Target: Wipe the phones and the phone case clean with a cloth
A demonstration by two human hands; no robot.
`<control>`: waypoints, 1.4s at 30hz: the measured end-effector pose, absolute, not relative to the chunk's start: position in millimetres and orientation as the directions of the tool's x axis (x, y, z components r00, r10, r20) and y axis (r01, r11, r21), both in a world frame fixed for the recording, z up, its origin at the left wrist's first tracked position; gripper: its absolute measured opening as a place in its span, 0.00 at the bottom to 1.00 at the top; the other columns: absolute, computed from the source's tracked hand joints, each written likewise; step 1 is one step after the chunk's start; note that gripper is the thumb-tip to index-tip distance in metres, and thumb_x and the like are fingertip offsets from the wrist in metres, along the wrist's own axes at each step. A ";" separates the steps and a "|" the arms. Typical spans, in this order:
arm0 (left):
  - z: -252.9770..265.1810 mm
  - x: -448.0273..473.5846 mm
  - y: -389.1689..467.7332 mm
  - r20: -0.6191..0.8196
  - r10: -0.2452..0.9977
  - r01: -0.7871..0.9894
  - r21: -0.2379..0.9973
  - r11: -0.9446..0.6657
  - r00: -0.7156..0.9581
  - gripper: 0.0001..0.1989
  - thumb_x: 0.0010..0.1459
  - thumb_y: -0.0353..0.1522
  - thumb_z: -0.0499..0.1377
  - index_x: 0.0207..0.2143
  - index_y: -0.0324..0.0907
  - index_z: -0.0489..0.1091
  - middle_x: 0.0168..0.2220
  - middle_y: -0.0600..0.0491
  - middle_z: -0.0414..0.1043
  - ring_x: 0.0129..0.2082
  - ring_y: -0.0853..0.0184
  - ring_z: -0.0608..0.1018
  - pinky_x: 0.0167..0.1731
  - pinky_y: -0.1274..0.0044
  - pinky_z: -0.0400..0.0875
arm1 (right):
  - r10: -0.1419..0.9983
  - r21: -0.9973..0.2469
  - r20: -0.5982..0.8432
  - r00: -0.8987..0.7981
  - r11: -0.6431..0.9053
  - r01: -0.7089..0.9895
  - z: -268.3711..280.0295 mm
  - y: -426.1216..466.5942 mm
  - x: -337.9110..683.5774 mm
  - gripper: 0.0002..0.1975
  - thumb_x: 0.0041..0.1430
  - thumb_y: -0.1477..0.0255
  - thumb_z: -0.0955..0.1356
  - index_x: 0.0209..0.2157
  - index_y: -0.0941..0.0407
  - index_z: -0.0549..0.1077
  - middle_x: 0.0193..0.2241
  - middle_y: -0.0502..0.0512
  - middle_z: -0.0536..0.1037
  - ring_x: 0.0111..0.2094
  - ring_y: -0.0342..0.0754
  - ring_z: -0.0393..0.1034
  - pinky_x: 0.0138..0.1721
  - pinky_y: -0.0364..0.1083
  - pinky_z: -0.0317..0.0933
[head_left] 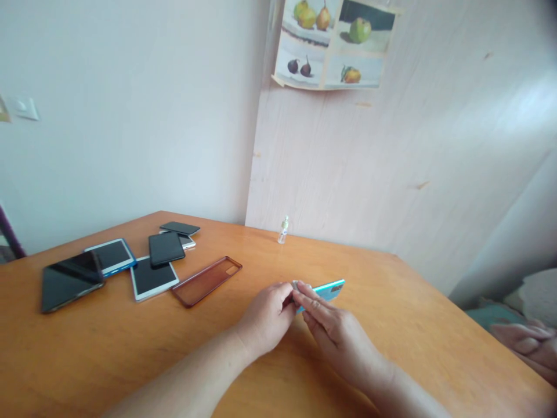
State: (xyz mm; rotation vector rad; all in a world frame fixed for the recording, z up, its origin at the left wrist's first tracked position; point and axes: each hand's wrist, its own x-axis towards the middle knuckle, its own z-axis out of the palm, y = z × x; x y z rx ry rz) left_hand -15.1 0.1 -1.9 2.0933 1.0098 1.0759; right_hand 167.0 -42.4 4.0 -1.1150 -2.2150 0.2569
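A light-blue smartphone [333, 290] is held tilted above the table, its far end with the camera block pointing to the right. My left hand [267, 319] is closed around its near end. Across the phone's back lie the fingers of my right hand [342, 337], pressed together. Under those fingertips a small pale grey bit [295, 285] shows; I cannot tell what it is. To the left of my hands a clear reddish-brown phone case [208, 281] lies on the table, its camera cutout at the far end.
Left on the wooden table [383, 360] lie a dark tablet [72, 281], a blue-edged tablet [113, 255], a white tablet [153, 278], a black phone [166, 249] and more phones [180, 227]. A small spray bottle [284, 230] stands near the wall. Fruit pictures [335, 43] hang above.
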 end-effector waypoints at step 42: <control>-9.0 -19.5 9.1 0.165 0.907 0.318 0.899 -0.300 0.388 0.11 0.56 0.40 0.58 0.31 0.40 0.68 0.27 0.57 0.71 0.28 0.68 0.71 0.29 0.79 0.62 | 0.749 -0.285 0.618 -0.239 0.496 0.820 -5.0 -15.7 190.3 0.21 0.62 0.75 0.61 0.56 0.56 0.69 0.55 0.62 0.72 0.57 0.56 0.63 0.57 0.60 0.59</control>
